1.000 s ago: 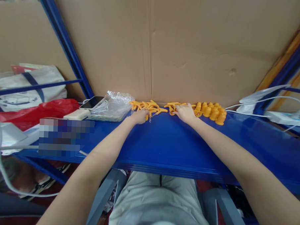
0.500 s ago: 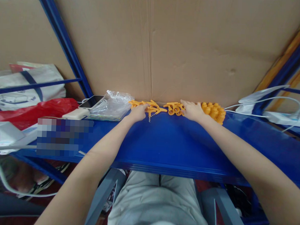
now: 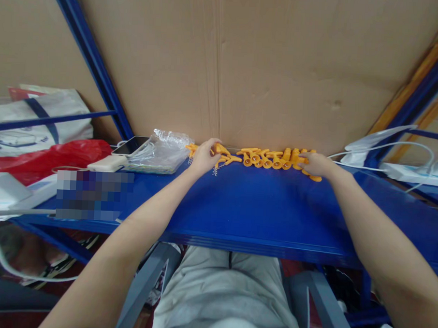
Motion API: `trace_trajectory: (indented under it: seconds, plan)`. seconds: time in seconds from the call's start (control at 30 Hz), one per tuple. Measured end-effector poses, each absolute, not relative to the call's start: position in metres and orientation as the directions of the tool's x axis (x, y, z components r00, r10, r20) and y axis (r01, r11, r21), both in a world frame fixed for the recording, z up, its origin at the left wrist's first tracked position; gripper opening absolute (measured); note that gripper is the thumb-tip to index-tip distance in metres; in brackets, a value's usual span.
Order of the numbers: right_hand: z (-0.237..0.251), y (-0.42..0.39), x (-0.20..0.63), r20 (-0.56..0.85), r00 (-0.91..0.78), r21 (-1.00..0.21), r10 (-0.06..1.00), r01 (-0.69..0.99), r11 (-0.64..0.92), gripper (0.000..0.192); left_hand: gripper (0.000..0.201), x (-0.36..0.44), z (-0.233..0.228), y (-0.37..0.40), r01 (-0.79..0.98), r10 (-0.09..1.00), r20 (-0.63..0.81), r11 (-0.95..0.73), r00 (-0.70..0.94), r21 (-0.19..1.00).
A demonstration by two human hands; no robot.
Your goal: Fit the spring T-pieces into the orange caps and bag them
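My left hand is closed at the pile of orange-yellow corkscrews; its thumb and fingers curl round an orange handle there. Thin metal spirals stick out from the pile toward me. Further right, a row of orange-yellow bell-shaped plastic parts lies with round hollow ends facing me. At the right end of that row my right hand is closed on one or more of these parts. Its fingertips are partly hidden among them, so how many it grips cannot be told.
All this lies on a blue metal table against a cardboard wall. To the left are a plastic-wrapped packet, a phone, a white power block and a red bag. White cables run at the right.
My right hand has moved right, from the middle of the bell-shaped parts to their right end, uncovering more of the row. My left hand has risen slightly and curled its fingers.
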State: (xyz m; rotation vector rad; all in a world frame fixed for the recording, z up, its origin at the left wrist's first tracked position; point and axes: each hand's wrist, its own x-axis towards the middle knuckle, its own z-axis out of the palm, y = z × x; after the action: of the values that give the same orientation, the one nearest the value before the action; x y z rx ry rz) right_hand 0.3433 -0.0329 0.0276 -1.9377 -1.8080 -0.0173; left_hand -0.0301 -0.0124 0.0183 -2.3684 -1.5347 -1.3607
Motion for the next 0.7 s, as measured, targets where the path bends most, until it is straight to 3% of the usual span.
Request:
trace_trajectory:
  seconds: [0.13, 0.23, 0.4, 0.5, 0.7]
  plan:
    - [0.019, -0.033, 0.333, 0.357, 0.011, -0.233, 0.934, 0.969, 0.078, 0.036, 0.041, -0.029, 0.017, -0.011, 0.696, 0.740, 0.660, -0.541, 0.128, 0.472]
    - [0.007, -0.035, 0.310, 0.395, -0.202, -0.097, 0.896, 0.961, 0.259, 0.052, 0.040, -0.029, 0.014, -0.008, 0.633, 0.720, 0.687, -0.578, 0.098, 0.515]
    - [-0.015, -0.036, 0.266, 0.387, -0.429, 0.081, 0.816, 0.897, 0.434, 0.061, 0.038, -0.029, 0.012, -0.003, 0.523, 0.665, 0.746, -0.648, 0.034, 0.553]
    - [-0.023, -0.034, 0.247, 0.366, -0.469, 0.113, 0.804, 0.880, 0.462, 0.057, 0.038, -0.029, 0.011, -0.001, 0.473, 0.651, 0.759, -0.666, -0.010, 0.577]
    - [-0.023, -0.037, 0.240, 0.312, -0.415, 0.059, 0.855, 0.906, 0.419, 0.058, 0.037, -0.028, 0.008, 0.003, 0.422, 0.641, 0.767, -0.688, -0.026, 0.590]
